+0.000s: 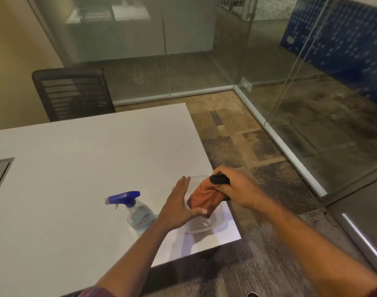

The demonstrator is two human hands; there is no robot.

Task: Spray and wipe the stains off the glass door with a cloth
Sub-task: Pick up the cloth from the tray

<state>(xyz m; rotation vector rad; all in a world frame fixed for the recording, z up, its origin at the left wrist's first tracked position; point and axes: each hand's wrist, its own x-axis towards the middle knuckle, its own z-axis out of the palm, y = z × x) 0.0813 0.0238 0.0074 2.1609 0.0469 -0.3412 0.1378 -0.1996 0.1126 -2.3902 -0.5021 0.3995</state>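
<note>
The right hand (232,187) fingers pinch the orange cloth (204,198), hanging above a clear tub (217,221); the left hand (179,206) is flat, fingers spread, thumb touching it.

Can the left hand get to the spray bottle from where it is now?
Probably yes. The left hand is open and flat, just right of the spray bottle, and nothing stands between them on the table.
</note>
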